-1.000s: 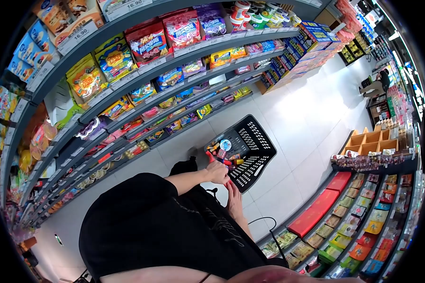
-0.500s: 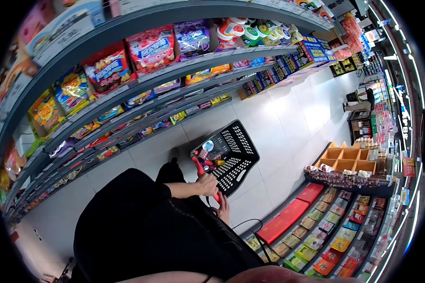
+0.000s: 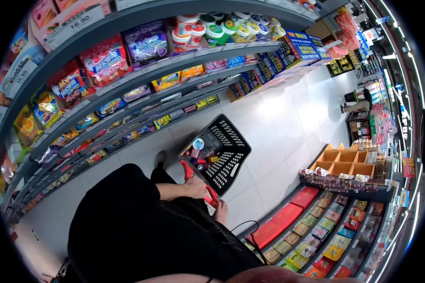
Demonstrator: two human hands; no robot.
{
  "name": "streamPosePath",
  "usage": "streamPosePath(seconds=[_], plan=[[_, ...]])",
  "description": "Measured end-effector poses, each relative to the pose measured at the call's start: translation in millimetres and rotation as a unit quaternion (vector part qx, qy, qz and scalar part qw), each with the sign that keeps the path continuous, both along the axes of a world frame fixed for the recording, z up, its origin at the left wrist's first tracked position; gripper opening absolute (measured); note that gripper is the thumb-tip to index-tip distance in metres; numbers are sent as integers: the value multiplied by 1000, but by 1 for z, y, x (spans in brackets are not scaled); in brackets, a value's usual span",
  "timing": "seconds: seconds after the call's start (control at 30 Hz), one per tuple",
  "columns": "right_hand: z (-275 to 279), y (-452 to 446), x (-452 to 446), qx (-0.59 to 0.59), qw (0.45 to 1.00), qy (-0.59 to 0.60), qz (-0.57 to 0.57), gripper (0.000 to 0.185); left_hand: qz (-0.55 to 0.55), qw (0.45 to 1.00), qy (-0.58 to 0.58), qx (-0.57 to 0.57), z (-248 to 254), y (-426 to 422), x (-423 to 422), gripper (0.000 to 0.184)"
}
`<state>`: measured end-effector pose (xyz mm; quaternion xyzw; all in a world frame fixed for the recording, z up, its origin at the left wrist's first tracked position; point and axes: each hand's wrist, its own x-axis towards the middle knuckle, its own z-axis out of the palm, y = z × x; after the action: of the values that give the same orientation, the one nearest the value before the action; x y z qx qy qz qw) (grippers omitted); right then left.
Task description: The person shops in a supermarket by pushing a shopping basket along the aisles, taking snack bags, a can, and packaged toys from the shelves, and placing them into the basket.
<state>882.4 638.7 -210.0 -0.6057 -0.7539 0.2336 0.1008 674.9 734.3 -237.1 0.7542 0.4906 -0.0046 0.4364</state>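
Observation:
A black shopping basket (image 3: 226, 155) with slotted walls is in front of my body, low in the aisle. My left hand (image 3: 195, 187) is wrapped round its red handle (image 3: 186, 169). At the handle's other end, my right hand (image 3: 220, 212) has its fingers closed on the red bar, partly hidden behind my dark clothing. Several small packages lie at one end of the basket. Among them are a round item with a pale blue-white top (image 3: 198, 143) and a small yellow package (image 3: 213, 159).
Shelves of bagged sweets (image 3: 104, 59) and small lidded tubs (image 3: 214, 33) run along the left. Right of the basket stands a tiered rack of packets (image 3: 311, 244) with red boxes (image 3: 285, 214) and a wooden divided tray (image 3: 347, 160). Another person (image 3: 356, 106) is farther down the tiled aisle.
The basket and both hands have shifted slightly left in view. The shelves on the left have slid left too, and the foot beside the basket shows more. Both hands stay on the handle.

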Motion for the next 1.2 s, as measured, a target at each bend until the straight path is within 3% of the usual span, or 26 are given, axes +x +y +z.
streamPosePath(seconds=[0.1, 0.17, 0.3, 0.37, 0.5, 0.63, 0.77, 0.83, 0.97, 1.0, 1.03, 1.13, 1.2], plan=[[-25, 41, 19, -54, 993, 54, 92, 40, 36, 999, 19, 10, -10, 2, 20, 39], [-33, 69, 40, -217, 966, 79, 118, 39, 51, 998, 8, 33, -1, 9, 31, 39], [-81, 111, 84, -130, 947, 116, 270, 31, 88, 991, 102, 1, 4, 18, 57, 41], [-83, 132, 99, -209, 927, 54, 306, 28, 68, 987, 140, -33, 16, 27, 71, 45], [-79, 163, 118, -147, 919, 101, 353, 21, 124, 980, 147, -47, -4, 28, 96, 50], [-82, 195, 139, -95, 907, 85, 401, 22, 183, 969, 136, -95, -13, 36, 124, 52], [-91, 228, 152, -117, 882, 81, 450, 23, 216, 957, 123, -148, -16, 46, 142, 54], [-90, 245, 156, -130, 867, 75, 476, 22, 238, 964, 87, -83, -50, 39, 149, 49], [-97, 267, 160, -136, 847, 83, 507, 23, 165, 985, 20, -41, -46, 49, 162, 41], [-100, 269, 163, -153, 850, 80, 498, 24, 183, 981, 22, -52, -87, 44, 165, 40], [-98, 278, 161, -167, 852, 77, 491, 24, 239, 962, -8, -133, -71, 51, 167, 56], [-101, 284, 158, -163, 813, 25, 559, 26, 289, 940, 20, -179, -64, 50, 170, 56], [-104, 294, 158, -196, 785, 54, 585, 25, 315, 931, 29, -183, -55, 52, 172, 55]])
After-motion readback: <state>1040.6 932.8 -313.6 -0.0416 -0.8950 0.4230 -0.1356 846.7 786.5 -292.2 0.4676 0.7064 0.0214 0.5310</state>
